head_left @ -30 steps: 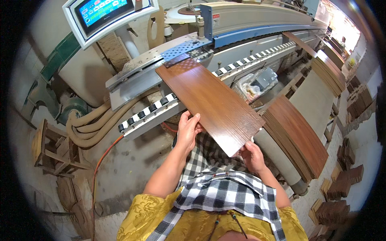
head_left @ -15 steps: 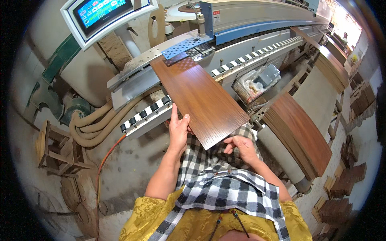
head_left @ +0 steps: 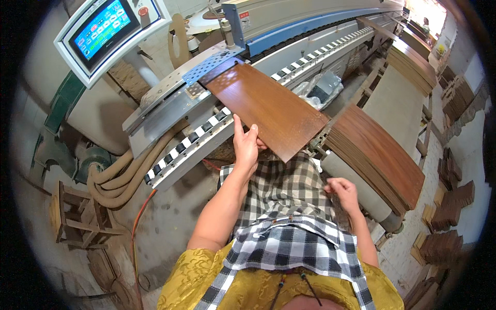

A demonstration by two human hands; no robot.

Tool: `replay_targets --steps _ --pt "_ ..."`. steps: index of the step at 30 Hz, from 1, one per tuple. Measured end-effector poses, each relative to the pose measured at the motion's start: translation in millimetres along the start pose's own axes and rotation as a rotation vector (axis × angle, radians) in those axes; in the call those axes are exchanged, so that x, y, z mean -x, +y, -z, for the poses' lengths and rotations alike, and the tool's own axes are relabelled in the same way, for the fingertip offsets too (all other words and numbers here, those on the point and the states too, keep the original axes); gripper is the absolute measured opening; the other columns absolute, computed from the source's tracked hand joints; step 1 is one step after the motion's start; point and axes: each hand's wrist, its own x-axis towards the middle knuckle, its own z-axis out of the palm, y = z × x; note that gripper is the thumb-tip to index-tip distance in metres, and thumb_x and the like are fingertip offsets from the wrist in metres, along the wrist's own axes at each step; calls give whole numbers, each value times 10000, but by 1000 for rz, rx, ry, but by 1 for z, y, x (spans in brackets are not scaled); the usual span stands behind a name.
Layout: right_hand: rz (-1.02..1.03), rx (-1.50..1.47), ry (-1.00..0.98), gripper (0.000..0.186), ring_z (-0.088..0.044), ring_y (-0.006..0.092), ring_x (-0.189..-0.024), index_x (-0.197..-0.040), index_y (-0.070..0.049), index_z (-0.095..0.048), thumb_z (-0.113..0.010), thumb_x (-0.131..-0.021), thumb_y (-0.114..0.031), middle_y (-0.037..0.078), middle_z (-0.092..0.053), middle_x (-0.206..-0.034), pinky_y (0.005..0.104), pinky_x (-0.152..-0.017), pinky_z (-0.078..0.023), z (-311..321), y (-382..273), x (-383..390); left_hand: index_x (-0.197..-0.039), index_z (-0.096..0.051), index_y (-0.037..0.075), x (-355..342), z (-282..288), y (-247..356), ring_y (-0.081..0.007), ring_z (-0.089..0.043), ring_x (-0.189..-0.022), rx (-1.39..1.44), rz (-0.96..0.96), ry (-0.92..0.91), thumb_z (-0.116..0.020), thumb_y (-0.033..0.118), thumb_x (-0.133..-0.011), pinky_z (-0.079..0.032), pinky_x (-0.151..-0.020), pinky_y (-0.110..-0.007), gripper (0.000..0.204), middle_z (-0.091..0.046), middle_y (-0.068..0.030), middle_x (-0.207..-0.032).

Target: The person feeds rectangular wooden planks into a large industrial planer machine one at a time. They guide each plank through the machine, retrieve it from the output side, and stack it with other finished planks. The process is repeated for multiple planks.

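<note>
A brown wood-grain board [head_left: 268, 111] lies slantwise across the roller rail, its far end under a blue perforated plate [head_left: 211, 63] on the machine. My left hand [head_left: 247, 143] grips the board's left edge, thumb on top and other fingers partly hidden beneath it. My right hand [head_left: 342, 193] is off the board, to the right of my checked apron [head_left: 289, 194], its fingers curled in. Nothing shows in that hand. Right of it rests a stack of similar brown boards [head_left: 380, 150].
A touch-screen panel [head_left: 106, 31] hangs at the upper left. The roller rail [head_left: 188, 147] runs diagonally past the board. Thick hoses [head_left: 111, 188] and a wooden stool [head_left: 85, 214] stand at the left. More board piles [head_left: 439, 243] line the right side, beyond a grey roller [head_left: 356, 188].
The board's far end has shifted right along the machine, with my left hand still on it. My right hand has drawn away from the near end, toward the right. The view has also shifted.
</note>
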Motion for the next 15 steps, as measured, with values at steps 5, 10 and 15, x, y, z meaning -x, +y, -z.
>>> replay_targets --steps 5,10,15 --pt "91 40 201 376 -526 106 -516 -688 -6 -588 -501 -886 -313 56 -577 -572 231 -533 -421 28 -14 3 -1400 24 132 -31 -37 -14 -93 -491 -541 -53 -15 -21 -418 128 -915 -440 -479 -240 656 -540 -54 -742" --pt "339 214 325 371 -470 81 -456 -622 -34 -550 -490 -896 -277 21 -516 -537 220 -434 -370 38 -71 16 -1386 -97 113 -52 -34 14 -143 -604 -630 -239 139 -237 -463 139 -889 -477 -519 -238 619 -609 -127 -857" --pt "751 241 509 232 -442 73 -499 -1033 6 -551 -533 -863 -152 -1 -515 -574 211 -489 -377 40 -147 62 -1133 -547 34 -1 -18 171 -140 -586 -873 -623 -796 166 -571 178 -805 -459 -756 -256 360 -622 -68 -981"
